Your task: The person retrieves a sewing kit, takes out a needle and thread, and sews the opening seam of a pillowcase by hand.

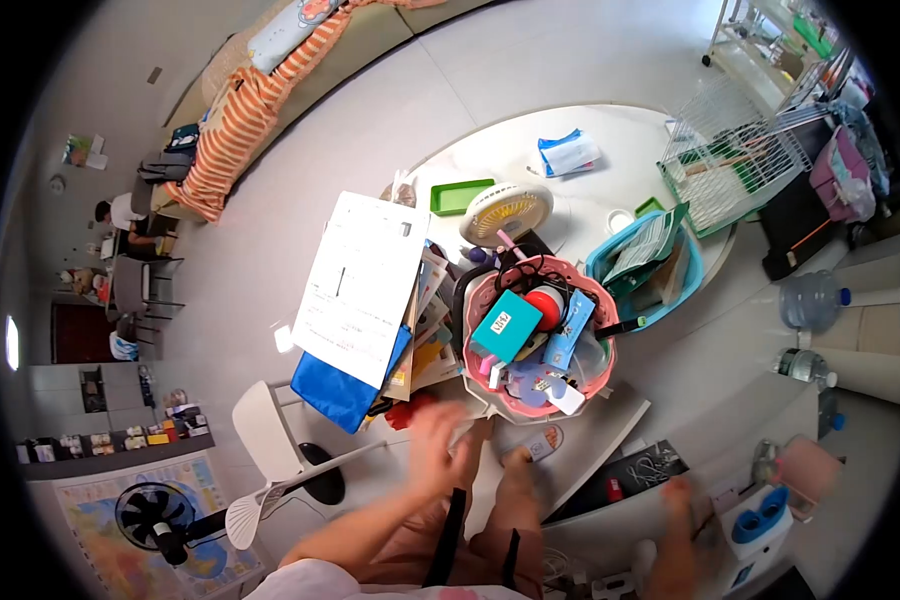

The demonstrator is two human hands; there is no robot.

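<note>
My left hand (442,450) is in front of the table edge, below the pile of papers and the pink basket (612,365). It is a little blurred, its fingers look spread, and I see nothing in it. My right hand (677,492) is lower right, beside an open drawer (570,508) with white cables (655,465); motion smears its fingers. The basket holds a teal box (507,326), a blue packet (568,332), a black cable and small items. To its left, a white printed sheet (360,280) lies over a blue folder (345,385) and books.
On the white table (450,160) are a small fan (507,213), a green tray (460,196), a blue basket (692,282) and a wire cage (730,160). A white chair (267,430) and a standing fan (157,520) are at left. Water bottles (810,302) stand at right. A person (127,213) sits far left.
</note>
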